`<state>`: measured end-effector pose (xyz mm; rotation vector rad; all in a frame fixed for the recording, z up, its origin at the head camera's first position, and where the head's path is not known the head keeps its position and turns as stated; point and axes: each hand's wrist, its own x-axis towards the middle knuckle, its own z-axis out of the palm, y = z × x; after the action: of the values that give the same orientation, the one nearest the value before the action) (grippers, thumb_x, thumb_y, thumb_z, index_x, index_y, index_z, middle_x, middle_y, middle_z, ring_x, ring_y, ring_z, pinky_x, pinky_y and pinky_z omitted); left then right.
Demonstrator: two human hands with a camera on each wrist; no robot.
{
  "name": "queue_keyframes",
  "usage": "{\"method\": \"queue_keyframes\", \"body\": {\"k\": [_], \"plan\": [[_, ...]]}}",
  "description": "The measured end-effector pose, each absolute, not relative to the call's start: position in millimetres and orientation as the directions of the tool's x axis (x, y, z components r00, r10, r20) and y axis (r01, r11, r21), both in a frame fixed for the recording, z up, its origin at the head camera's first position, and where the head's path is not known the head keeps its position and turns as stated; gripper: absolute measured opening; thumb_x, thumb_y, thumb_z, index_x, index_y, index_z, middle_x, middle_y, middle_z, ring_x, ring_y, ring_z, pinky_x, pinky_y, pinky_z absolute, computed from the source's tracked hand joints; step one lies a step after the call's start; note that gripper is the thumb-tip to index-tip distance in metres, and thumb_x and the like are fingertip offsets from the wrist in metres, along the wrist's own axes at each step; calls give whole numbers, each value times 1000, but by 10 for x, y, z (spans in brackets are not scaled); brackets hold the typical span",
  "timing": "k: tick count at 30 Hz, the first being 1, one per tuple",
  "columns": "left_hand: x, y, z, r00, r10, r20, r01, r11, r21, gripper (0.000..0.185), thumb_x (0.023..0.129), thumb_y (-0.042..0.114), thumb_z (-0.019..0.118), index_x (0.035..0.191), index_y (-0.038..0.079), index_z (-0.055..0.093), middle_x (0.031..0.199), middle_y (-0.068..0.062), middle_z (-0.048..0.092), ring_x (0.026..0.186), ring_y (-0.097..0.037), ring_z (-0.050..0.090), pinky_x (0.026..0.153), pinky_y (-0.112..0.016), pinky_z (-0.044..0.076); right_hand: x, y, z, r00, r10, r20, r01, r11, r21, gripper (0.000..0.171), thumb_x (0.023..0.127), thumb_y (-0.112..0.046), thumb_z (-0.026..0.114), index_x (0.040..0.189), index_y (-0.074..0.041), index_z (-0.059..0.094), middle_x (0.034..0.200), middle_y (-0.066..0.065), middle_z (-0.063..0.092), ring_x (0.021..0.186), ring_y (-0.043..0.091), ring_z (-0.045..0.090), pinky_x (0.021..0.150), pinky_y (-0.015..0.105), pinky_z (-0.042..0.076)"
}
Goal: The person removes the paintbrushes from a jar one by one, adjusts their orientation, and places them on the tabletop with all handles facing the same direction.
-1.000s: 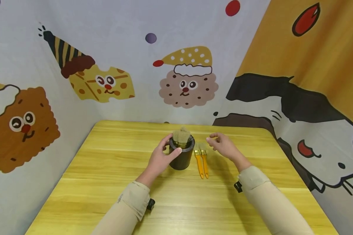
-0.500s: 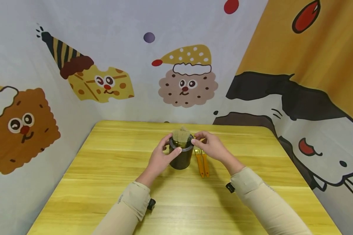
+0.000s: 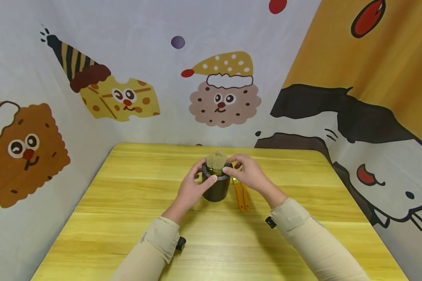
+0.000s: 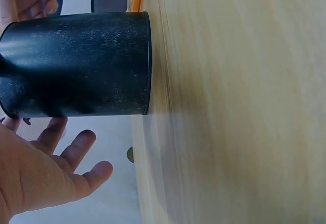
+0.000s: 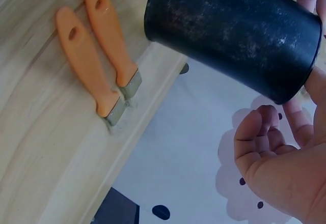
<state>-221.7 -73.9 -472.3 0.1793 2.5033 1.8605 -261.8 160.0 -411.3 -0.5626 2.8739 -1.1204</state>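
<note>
Black cup stands gripped by both curled hands.

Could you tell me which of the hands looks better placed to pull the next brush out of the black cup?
Probably the right hand: its fingertips sit at the rim of the black cup, beside the brush bristles sticking out. The left hand grips the cup's side, steadying it.

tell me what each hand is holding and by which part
The left hand grips the black cup round its upper wall near the rim. The right hand reaches its rim; its grip cannot be told.
</note>
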Motion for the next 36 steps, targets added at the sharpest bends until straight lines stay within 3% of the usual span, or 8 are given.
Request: {"method": "queue_keyframes", "body": {"k": [7,15,21,27,32,36], "plan": [[-2218,-735,-4708,-993,103,53,80,280,957,73,97,62,72,159,57,35,157,-2,54,145,-37,50,113,-62,47,-2623,1513,-4125,-926,-342,158,-363,698,-617,30,101,-40,76,120,-17,76,140,9,66,115,32,64,90,49,58],[-2205,-741,-4697,-993,108,47,76,280,957,74,96,65,72,159,57,34,158,-2,53,145,-39,49,112,-64,48,-2613,1428,-4100,-930,-344,127,-347,711,-612,53,101,-42,75,139,-5,69,153,16,58,128,38,62,101,55,57],[-2211,-748,-4698,-991,118,59,91,288,953,78,96,64,71,163,51,33,160,-3,52,147,-39,48,113,-62,47,-2625,1389,-4106,-930,-357,83,-323,689,-649,61,101,-45,75,145,-4,65,161,19,50,147,43,51,113,61,50],[-2215,-745,-4695,-991,117,64,96,289,952,82,96,65,71,166,45,33,160,-4,52,148,-39,48,114,-62,47,-2630,1413,-4137,-932,-349,94,-310,637,-706,46,100,-41,77,133,-9,72,160,16,51,144,42,53,106,58,55],[-2216,-744,-4694,-993,111,51,81,287,954,78,96,65,71,163,52,33,158,-2,53,146,-40,49,111,-63,49,-2632,1405,-4154,-936,-322,142,-323,622,-713,27,100,-36,78,114,-14,78,156,15,56,143,40,55,104,56,57],[-2215,-744,-4703,-993,110,37,67,287,956,76,96,65,71,161,54,34,157,0,53,145,-40,49,109,-62,50,-2633,1390,-4167,-933,-322,162,-340,635,-694,23,99,-35,79,108,-14,79,154,16,57,142,39,57,102,54,58]]}}
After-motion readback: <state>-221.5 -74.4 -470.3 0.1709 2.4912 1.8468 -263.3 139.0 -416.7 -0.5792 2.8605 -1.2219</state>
